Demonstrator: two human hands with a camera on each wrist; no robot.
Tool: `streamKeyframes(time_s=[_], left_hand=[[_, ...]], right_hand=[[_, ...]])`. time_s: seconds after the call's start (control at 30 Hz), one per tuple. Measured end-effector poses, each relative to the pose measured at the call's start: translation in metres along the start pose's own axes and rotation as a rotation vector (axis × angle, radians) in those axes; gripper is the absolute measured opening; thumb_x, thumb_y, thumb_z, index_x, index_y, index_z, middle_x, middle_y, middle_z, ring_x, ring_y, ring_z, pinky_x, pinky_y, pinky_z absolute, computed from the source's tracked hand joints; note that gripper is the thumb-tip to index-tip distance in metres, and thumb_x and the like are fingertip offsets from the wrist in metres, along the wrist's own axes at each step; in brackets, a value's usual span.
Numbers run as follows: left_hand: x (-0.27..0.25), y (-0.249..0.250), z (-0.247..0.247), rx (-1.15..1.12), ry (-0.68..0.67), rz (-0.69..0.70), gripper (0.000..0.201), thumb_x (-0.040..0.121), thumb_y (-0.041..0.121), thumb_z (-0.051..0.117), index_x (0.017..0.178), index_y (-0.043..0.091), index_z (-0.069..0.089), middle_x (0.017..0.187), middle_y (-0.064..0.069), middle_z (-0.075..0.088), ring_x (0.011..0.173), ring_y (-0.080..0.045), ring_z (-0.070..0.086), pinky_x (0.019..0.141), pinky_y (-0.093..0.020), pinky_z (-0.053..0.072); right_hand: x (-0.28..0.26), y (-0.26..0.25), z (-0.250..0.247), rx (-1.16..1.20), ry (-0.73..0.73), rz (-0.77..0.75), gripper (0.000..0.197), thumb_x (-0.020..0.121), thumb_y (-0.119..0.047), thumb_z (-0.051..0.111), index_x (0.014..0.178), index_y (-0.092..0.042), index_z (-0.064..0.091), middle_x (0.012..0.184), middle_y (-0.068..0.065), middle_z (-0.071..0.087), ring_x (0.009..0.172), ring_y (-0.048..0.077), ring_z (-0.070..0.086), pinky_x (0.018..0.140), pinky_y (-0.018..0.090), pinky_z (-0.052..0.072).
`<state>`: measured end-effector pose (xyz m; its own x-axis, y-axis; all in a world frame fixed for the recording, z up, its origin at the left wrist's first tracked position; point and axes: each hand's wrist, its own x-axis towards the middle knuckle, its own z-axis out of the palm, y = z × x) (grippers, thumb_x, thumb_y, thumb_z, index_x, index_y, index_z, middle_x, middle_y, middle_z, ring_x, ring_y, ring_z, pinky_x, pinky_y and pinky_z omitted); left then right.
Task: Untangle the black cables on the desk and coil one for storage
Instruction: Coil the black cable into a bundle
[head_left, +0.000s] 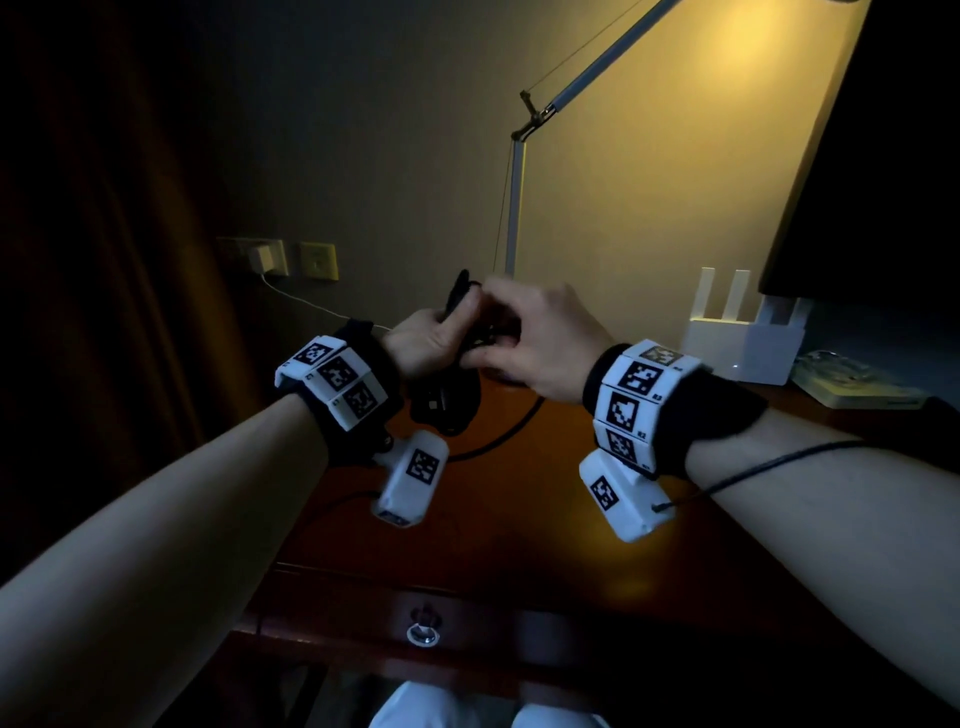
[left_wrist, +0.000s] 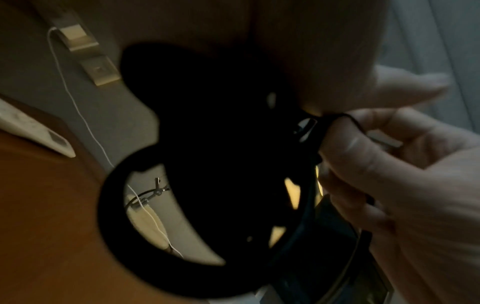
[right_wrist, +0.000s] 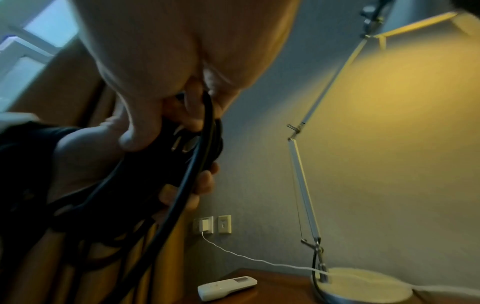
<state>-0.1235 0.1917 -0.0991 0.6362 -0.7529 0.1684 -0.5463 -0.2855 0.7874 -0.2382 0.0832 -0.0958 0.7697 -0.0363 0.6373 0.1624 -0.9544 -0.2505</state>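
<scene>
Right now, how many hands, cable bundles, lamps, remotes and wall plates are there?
Hands: 2, left hand and right hand
Black cable bundle: 1
Lamp: 1
Remote: 1
Wall plates: 2
Total: 7

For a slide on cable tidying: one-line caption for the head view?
Both hands, left hand and right hand, grip a bundle of black cables above the desk.

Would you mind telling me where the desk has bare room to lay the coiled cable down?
The reddish wooden desk is bare along its front edge, between the forearms above the drawer. It is crowded at the back right: white router, yellow booklet. A black cable trails below the left hand and right hand.
</scene>
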Motion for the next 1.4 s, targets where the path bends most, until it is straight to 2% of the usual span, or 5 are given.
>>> streamKeyframes(time_s=[0.2,0.53,0.67,1.17,1.4], left_hand=[[-0.006,-0.007,-0.001,-0.153,-0.238,0.022,0.061,0.05,0.048,0.089,0.1,0.024,0.062,0.094,0.005,0.07,0.09,-0.004,0.066,0.075,-0.014,0.051],[0.002,0.008,0.011,-0.333,0.199,-0.209,0.04,0.084,0.009,0.067,0.122,0.008,0.058,0.086,-0.004,0.064,0.065,-0.012,0.056,0.042,-0.017,0.041],[0.001,0.008,0.01,-0.404,0.261,-0.262,0.058,0.081,0.021,0.075,0.132,0.006,0.052,0.121,-0.01,0.062,0.1,-0.021,0.06,0.074,-0.024,0.046],[-0.018,0.015,0.011,-0.641,-0.374,-0.172,0.027,0.068,0.016,0.071,0.087,0.001,0.059,0.065,-0.008,0.056,0.061,-0.021,0.049,0.06,-0.026,0.038],[-0.019,0.011,0.006,-0.601,-0.308,-0.222,0.011,0.074,0.01,0.065,0.077,0.003,0.072,0.068,-0.01,0.062,0.066,-0.022,0.057,0.067,-0.028,0.043]], right_hand=[[0.002,0.004,-0.008,0.026,0.139,0.268,0.05,0.056,-0.036,0.09,0.072,-0.022,0.044,0.061,-0.008,0.053,0.053,0.005,0.047,0.048,0.02,0.039],[-0.006,0.013,-0.008,0.777,-0.335,0.658,0.011,0.097,-0.016,0.055,0.1,-0.009,0.047,0.074,0.013,0.063,0.07,0.025,0.068,0.076,0.043,0.057],[-0.011,0.017,-0.011,1.048,-0.352,0.673,0.019,0.102,-0.024,0.043,0.095,-0.009,0.054,0.059,0.0,0.044,0.064,0.019,0.053,0.07,0.038,0.048],[0.007,0.036,-0.006,0.73,0.149,0.633,0.055,0.064,-0.071,0.059,0.063,-0.017,0.05,0.047,-0.006,0.038,0.046,0.013,0.032,0.046,0.023,0.029],[0.011,0.048,-0.026,1.211,0.201,0.634,0.021,0.089,-0.017,0.06,0.071,-0.018,0.048,0.055,-0.004,0.038,0.048,0.01,0.025,0.043,0.022,0.015]])
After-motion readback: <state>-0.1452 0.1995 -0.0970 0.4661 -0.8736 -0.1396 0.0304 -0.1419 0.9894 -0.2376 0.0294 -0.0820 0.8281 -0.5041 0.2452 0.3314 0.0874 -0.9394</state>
